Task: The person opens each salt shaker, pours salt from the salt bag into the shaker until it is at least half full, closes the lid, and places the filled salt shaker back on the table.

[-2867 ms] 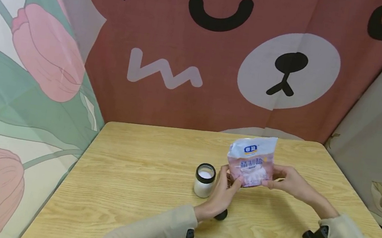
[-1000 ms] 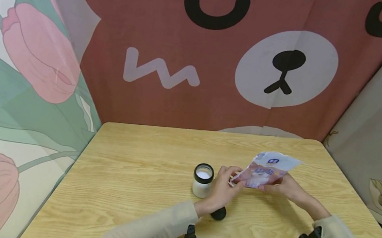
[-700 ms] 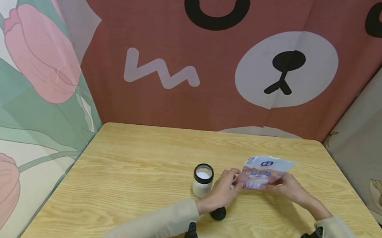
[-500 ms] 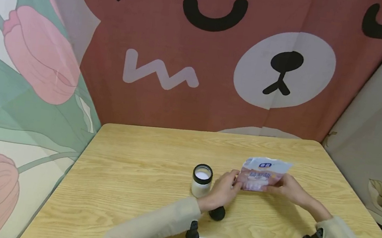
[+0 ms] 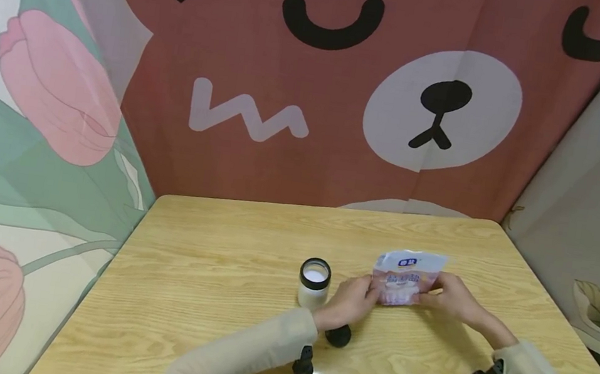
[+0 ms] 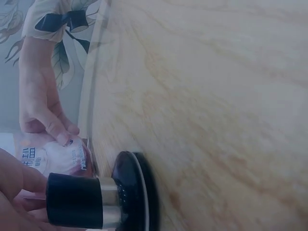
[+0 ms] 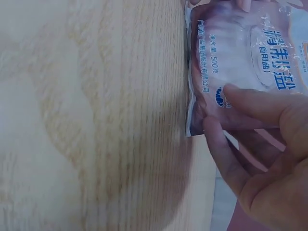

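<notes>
A pink and white bag of salt (image 5: 403,283) stands upright, its lower edge close to the wooden table. My left hand (image 5: 348,302) grips its left edge, and my right hand (image 5: 452,297) pinches the right side low down. Thumb and fingers (image 7: 250,103) of the right hand show on the bag's lower corner in the right wrist view. Just left of my left hand is an uncovered glass jar (image 5: 314,282) with a black rim and white contents. A black lid (image 5: 338,335) with a silver collar and tall knob lies by my left wrist, its knob upward.
The wooden table (image 5: 211,257) reaches back to a curtain (image 5: 212,163) printed with a bear's face. Floral curtains hang at the left (image 5: 55,205) and right (image 5: 573,229). Both sleeves carry black wrist cameras.
The bag has come down toward the table, after leaning to the right a second ago, and now stands straighter. Both hands stay on it. Jar and lid keep their places.
</notes>
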Demonstrator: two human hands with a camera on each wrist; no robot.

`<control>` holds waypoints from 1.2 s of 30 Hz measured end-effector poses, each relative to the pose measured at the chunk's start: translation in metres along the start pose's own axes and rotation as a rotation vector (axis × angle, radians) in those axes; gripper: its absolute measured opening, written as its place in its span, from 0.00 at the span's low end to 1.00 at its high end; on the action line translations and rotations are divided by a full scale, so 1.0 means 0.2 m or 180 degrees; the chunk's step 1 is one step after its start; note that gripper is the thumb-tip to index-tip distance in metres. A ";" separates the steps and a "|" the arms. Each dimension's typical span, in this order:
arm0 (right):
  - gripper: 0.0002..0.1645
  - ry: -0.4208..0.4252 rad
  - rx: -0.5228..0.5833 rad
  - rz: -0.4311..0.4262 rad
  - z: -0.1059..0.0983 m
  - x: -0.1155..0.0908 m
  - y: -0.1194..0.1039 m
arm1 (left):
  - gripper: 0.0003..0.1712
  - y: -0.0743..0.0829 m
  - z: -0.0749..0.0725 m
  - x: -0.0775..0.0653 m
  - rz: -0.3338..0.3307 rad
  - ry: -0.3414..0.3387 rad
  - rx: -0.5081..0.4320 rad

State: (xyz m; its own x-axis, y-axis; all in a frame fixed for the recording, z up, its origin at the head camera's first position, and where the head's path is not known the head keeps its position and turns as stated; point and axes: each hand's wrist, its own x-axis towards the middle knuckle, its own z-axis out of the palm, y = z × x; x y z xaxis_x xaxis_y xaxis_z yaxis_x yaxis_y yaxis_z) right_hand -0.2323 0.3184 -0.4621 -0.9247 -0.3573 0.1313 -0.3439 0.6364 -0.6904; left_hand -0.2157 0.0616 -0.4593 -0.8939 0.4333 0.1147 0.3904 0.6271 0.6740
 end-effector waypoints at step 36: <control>0.16 0.0002 0.0166 -0.0180 0.06 -0.01 0.05 | 0.06 -0.06 0.04 -0.01 0.0157 0.0130 -0.0048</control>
State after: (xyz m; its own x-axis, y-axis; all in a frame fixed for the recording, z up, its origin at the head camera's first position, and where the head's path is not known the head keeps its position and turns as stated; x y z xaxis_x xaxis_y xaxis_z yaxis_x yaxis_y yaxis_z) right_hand -0.2327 0.3174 -0.4777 -0.9042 -0.3913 0.1715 -0.3867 0.5788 -0.7180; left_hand -0.2179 0.0583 -0.4730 -0.8821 0.4364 0.1776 0.4311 0.5957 0.6777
